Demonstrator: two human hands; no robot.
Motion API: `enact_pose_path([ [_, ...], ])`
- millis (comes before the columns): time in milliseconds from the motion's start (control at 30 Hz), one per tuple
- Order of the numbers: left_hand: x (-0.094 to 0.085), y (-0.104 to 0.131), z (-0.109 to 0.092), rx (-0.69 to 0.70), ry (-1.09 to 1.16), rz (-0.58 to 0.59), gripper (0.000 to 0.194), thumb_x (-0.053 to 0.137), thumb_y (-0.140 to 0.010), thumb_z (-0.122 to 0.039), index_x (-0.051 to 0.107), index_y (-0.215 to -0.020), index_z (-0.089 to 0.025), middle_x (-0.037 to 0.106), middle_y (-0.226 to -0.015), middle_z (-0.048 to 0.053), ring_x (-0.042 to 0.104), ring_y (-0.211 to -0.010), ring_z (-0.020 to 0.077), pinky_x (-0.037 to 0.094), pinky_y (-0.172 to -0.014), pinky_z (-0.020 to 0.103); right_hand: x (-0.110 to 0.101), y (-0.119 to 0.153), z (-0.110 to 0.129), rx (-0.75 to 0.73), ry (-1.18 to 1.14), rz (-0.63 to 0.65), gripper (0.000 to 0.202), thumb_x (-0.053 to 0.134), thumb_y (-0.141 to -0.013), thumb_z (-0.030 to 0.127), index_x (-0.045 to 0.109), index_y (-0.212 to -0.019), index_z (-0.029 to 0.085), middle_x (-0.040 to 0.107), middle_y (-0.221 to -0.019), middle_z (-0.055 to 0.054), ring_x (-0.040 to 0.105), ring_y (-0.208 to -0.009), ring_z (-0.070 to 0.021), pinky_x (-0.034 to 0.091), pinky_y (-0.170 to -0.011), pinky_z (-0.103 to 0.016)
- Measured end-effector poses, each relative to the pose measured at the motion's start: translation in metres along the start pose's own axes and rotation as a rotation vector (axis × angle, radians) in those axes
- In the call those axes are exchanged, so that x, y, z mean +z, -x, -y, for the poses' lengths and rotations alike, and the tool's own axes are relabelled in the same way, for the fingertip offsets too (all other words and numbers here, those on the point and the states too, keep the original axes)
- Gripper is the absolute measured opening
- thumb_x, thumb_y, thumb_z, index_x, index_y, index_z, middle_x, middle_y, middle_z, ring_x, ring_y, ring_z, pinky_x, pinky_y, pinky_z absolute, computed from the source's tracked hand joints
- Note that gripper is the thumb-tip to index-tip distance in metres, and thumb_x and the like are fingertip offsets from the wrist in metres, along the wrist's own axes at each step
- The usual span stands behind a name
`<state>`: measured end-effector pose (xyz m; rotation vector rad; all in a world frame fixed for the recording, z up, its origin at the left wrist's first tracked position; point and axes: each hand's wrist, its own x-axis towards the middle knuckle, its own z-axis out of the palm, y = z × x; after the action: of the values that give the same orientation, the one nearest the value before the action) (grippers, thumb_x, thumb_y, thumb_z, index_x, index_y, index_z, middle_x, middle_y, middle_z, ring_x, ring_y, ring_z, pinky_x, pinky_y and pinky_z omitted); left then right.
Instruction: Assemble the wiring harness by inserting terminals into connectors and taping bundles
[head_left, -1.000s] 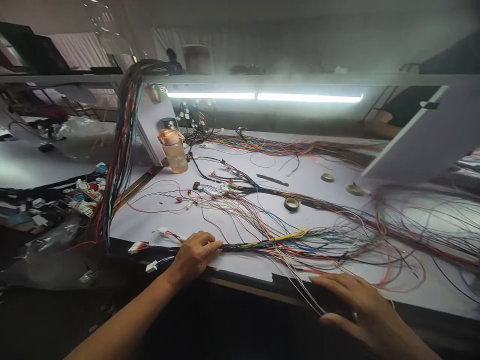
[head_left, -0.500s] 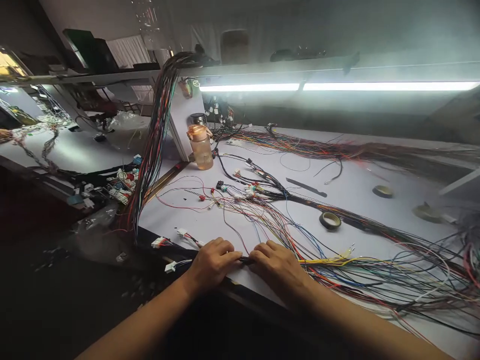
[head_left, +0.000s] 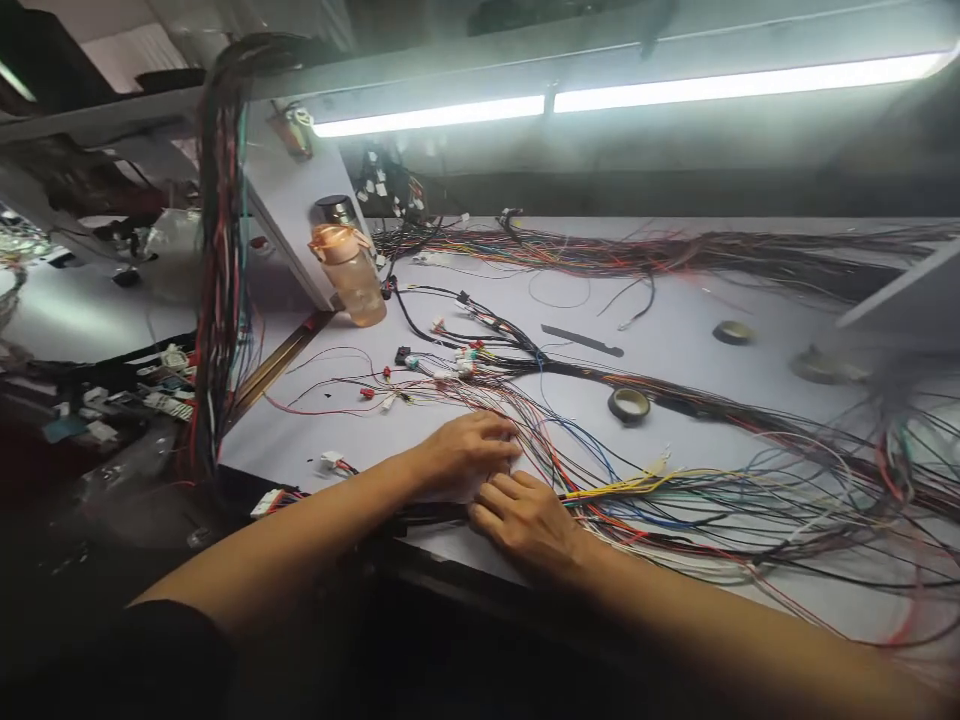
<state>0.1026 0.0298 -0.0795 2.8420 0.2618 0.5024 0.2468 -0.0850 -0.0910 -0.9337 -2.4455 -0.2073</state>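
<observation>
My right hand is closed round the dark wire bundle near the table's front edge. Just above and left of it is my left hand, its fingers curled together over the thin wires; what it pinches, if anything, is too small to name. White connectors lie at the bundle's left end. Loose coloured wires spread to the right of my right hand. Behind my hands, a branched black harness with small connectors lies across the white table.
A black tape roll sits right of centre, another roll farther back. An orange-lidded bottle stands at the back left beside a hanging wire bundle. A dark flat strip lies behind the harness.
The view has turned to the right and down. My left hand has left the bundle and moved up beside my right hand, which still grips the bundle.
</observation>
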Motion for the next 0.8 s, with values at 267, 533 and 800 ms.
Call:
enact_pose_path([
  [267, 0.000, -0.002, 0.022, -0.019, -0.105, -0.182, 0.029, 0.058, -0.090, -0.037, 0.064, -0.112, -0.019, 0.067, -0.108, 0.009, 0.061, -0.100, 0.0178, 0.049, -0.088, 0.031, -0.006, -0.004, -0.002, 0.066, 0.020, 0.122, 0.010, 0.053, -0.092, 0.018, 0.055, -0.082, 0.019, 0.058, -0.079, -0.001, 0.046, -0.072, -0.0162, 0.028, -0.060, -0.032],
  [533, 0.005, -0.036, 0.029, 0.014, -0.216, 0.136, 0.077, 0.051, -0.083, -0.065, 0.038, -0.145, -0.021, 0.047, -0.144, 0.014, 0.041, -0.132, 0.0287, 0.025, -0.112, 0.047, -0.002, -0.003, 0.001, 0.111, 0.051, 0.126, 0.009, 0.054, -0.091, 0.017, 0.053, -0.083, 0.020, 0.057, -0.082, -0.001, 0.046, -0.074, -0.0181, 0.027, -0.062, -0.033],
  [800, -0.002, -0.005, 0.042, -0.073, -0.224, -0.013, 0.040, 0.047, -0.093, -0.047, 0.064, -0.117, -0.020, 0.061, -0.103, 0.009, 0.056, -0.093, 0.0195, 0.045, -0.083, 0.034, -0.018, 0.017, -0.015, 0.190, 0.064, 0.257, 0.010, 0.054, -0.091, 0.013, 0.058, -0.087, 0.021, 0.062, -0.087, -0.001, 0.051, -0.078, -0.0178, 0.033, -0.062, -0.031],
])
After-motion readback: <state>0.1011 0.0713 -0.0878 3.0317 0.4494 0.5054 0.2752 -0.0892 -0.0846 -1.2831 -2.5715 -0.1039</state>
